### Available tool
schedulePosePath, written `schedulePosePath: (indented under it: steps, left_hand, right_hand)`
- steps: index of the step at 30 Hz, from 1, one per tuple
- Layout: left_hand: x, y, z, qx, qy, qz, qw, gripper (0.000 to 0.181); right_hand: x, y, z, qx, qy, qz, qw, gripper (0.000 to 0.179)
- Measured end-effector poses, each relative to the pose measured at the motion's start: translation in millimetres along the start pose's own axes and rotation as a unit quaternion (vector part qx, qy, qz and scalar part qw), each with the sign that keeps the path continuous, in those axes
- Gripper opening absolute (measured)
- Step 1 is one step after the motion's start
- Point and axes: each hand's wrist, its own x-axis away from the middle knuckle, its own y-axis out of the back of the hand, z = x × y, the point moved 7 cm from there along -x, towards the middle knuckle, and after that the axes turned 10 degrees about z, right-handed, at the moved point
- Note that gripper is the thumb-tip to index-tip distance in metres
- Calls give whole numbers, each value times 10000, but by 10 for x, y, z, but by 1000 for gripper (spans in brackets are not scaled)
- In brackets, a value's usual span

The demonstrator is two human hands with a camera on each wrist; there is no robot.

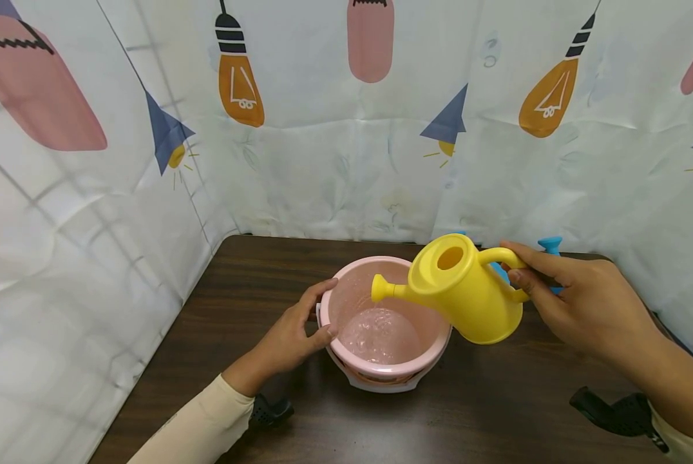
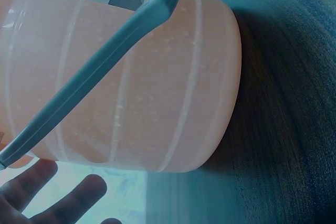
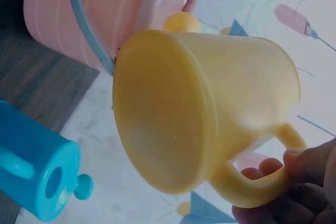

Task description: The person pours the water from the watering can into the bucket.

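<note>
Watering can (image 1: 475, 299) looks light and stiff, maybe slippery; right hand (image 1: 590, 303) has fingers curled round its handle (image 1: 499, 255), the best spot; left hand (image 1: 291, 335) rests spread fingers on the bucket rim (image 1: 381, 371).

Bucket (image 1: 381, 375) sits on the surface (image 1: 277, 277) with water (image 1: 378, 335) inside, left hand (image 1: 294, 328) at its left rim, watering can (image 1: 476, 299) over its right side, another can (image 3: 39, 145) behind that, cloth (image 1: 335, 180) behind it all.

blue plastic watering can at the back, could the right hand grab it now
Probably not: the right hand grips the yellow plastic watering can, so it isn't free. The blue plastic watering can looks close behind, so letting go first would likely open the way.
</note>
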Motion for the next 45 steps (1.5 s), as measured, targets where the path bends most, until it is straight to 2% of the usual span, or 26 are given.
schedulePosePath:
  steps: [45]
  left_hand:
    - [1, -5, -3, 68, 1, 11, 10000, 73]
  right_hand:
    - [1, 3, 14, -6, -17, 17, 10000, 45]
